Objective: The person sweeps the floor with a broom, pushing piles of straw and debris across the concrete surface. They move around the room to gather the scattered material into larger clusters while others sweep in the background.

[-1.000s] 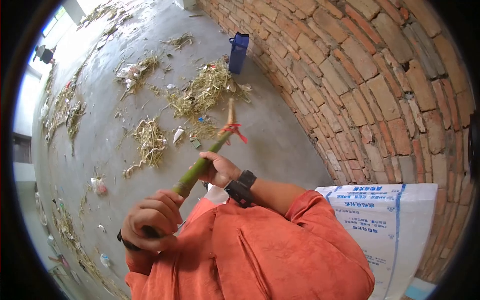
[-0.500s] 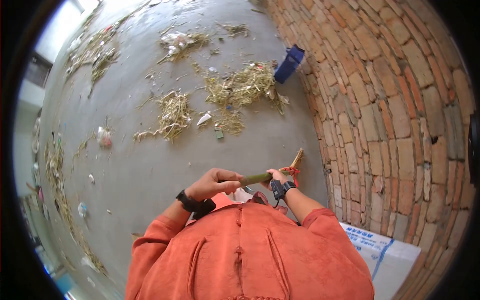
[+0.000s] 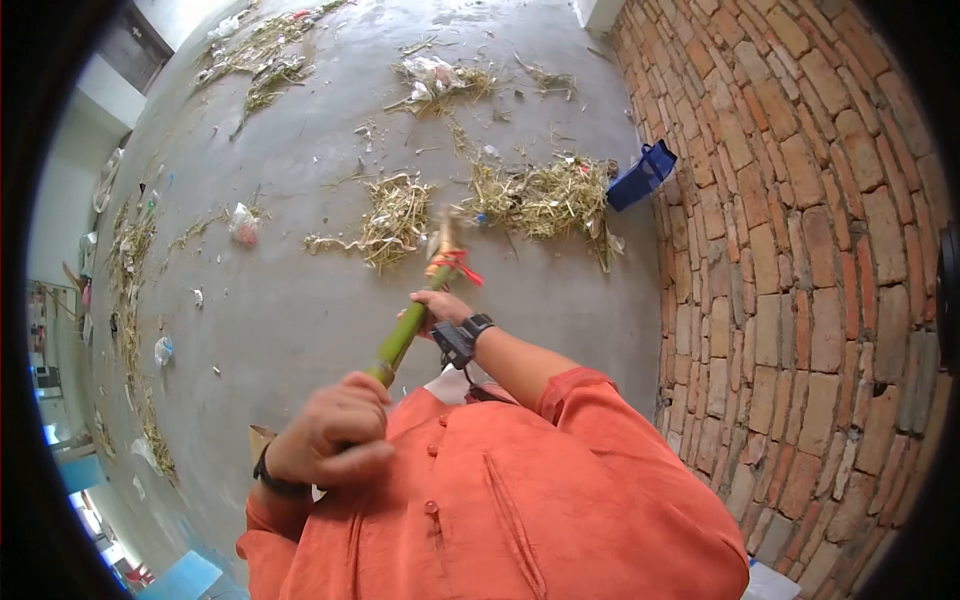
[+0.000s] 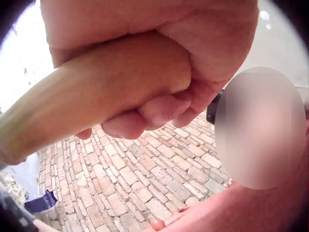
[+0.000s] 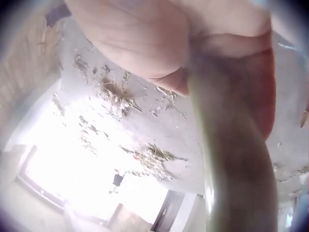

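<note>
A broom (image 3: 402,338) with a thick green handle slants across in front of the orange shirt. Its tan end, blurred, points away over the floor, bound with red ties (image 3: 452,264). My left hand (image 3: 335,437) curls round the near end of the handle; the left wrist view shows the rounded end (image 4: 120,79) in the palm, fingers wrapped below. Farther down, my right hand (image 3: 438,308) grips the handle just short of the red ties. In the right wrist view the handle (image 5: 236,159) runs out from under the right palm.
Loose straw (image 3: 555,198) with bits of litter lies ahead on the grey floor, another heap (image 3: 395,218) beside it. A blue bag (image 3: 642,176) leans by the brick wall (image 3: 800,250) at right. A plastic bag (image 3: 243,225) and more straw (image 3: 125,290) lie at left.
The broom's tan end swung right toward the wall, then back to the middle. My left hand rose beside the right, then dropped lower left. The head view has shifted; both hands keep their hold.
</note>
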Available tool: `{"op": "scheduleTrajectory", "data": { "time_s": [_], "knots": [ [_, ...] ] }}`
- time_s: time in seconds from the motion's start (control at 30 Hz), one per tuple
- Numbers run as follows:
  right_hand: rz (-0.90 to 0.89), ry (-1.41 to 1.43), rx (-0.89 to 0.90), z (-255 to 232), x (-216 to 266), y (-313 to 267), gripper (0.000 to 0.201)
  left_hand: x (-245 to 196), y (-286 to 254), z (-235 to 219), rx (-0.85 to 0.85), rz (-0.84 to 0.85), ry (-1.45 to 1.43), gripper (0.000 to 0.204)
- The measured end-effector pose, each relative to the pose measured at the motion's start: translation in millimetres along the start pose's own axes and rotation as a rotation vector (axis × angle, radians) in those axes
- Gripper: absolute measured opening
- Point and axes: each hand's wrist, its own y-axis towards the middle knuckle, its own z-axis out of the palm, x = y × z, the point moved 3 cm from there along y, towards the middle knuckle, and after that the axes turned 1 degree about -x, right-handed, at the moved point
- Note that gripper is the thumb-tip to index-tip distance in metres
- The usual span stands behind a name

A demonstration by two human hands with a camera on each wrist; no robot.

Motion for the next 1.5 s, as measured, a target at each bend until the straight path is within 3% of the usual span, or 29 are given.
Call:
{"op": "scheduleTrajectory", "data": {
  "time_s": [0.1,0.17,0.23,0.27,0.4,0.47,0.5,0.57,0.63,0.7,0.77,0.87,0.93,1.03,1.07,1.13,1.2,1.27,1.37,1.43,1.47,1.5],
  "knots": [
    [-0.066,-0.110,0.105,37.6,3.7,-3.0,0.021,-15.4,-3.0,-5.0,0.065,0.100,0.009,0.024],
    [-0.059,0.055,0.223,64.7,4.3,-17.8,0.018,-27.5,-9.5,-17.7,0.100,0.171,-0.012,0.024],
    [-0.083,0.045,0.216,74.6,11.3,-34.0,0.018,-37.7,-18.0,-37.2,0.010,0.367,-0.155,0.024],
    [-0.096,0.040,0.217,79.3,14.3,-42.7,0.017,-37.4,-21.0,-44.3,0.010,0.378,-0.160,0.024],
    [-0.142,0.075,0.138,50.5,37.6,-73.8,0.020,-22.2,-14.3,-67.3,-0.071,0.482,-0.346,0.027],
    [-0.182,0.100,0.040,19.9,52.5,-90.4,0.021,-2.1,4.6,-69.1,-0.123,0.457,-0.382,0.033],
    [-0.235,0.136,-0.017,-0.1,62.5,-98.9,0.020,2.0,21.2,-59.4,-0.281,0.362,-0.430,0.036],
    [-0.290,0.189,-0.140,-45.0,83.6,-119.1,0.019,27.1,55.2,-46.8,-0.310,0.220,-0.518,0.037],
    [-0.310,0.268,-0.233,-103.6,103.5,-133.1,0.019,56.1,97.8,-30.6,-0.209,0.078,-0.546,0.030],
    [-0.303,0.416,-0.300,-159.6,119.2,-149.7,0.019,84.9,140.5,-12.6,-0.009,-0.277,-0.564,0.027],
    [-0.273,0.491,-0.400,-203.1,142.4,-172.9,0.019,113.9,195.1,14.8,0.087,-0.414,-0.525,0.023],
    [-0.238,0.570,-0.593,-312.5,161.3,-172.7,0.019,166.1,271.2,74.8,0.163,-0.455,-0.641,0.027],
    [-0.263,0.495,-0.640,-347.9,174.9,-179.1,0.021,173.8,313.2,108.5,0.222,-0.508,-0.663,0.031],
    [-0.223,0.459,-0.616,-393.3,189.5,-171.7,0.025,163.0,348.4,109.0,0.236,-0.508,-0.626,0.032],
    [-0.211,0.458,-0.611,-405.4,196.2,-166.8,0.025,163.6,354.1,102.1,0.166,-0.524,-0.633,0.032],
    [-0.039,0.470,-0.597,-401.7,214.3,-158.5,0.024,158.7,359.7,87.0,0.084,-0.538,-0.627,0.032],
    [-0.001,0.366,-0.556,-390.3,224.5,-145.5,0.025,147.7,350.1,78.3,0.026,-0.558,-0.506,0.029],
    [0.088,0.332,-0.539,-355.7,238.3,-132.0,0.026,144.7,324.8,65.1,-0.116,-0.649,-0.480,0.026],
    [0.134,0.160,-0.298,-289.8,260.7,-101.8,0.026,104.2,296.9,47.4,-0.288,-0.670,-0.459,0.021],
    [0.201,0.046,-0.208,-249.5,270.1,-73.6,0.025,72.9,279.0,34.3,-0.543,-0.820,-0.399,0.022],
    [0.231,-0.045,-0.179,-228.3,272.4,-63.5,0.025,68.3,270.0,33.1,-0.554,-0.820,-0.393,0.022],
    [0.195,-0.132,-0.169,-210.9,271.1,-52.1,0.024,61.0,263.6,28.8,-0.566,-0.651,-0.313,0.021]
  ]
}}
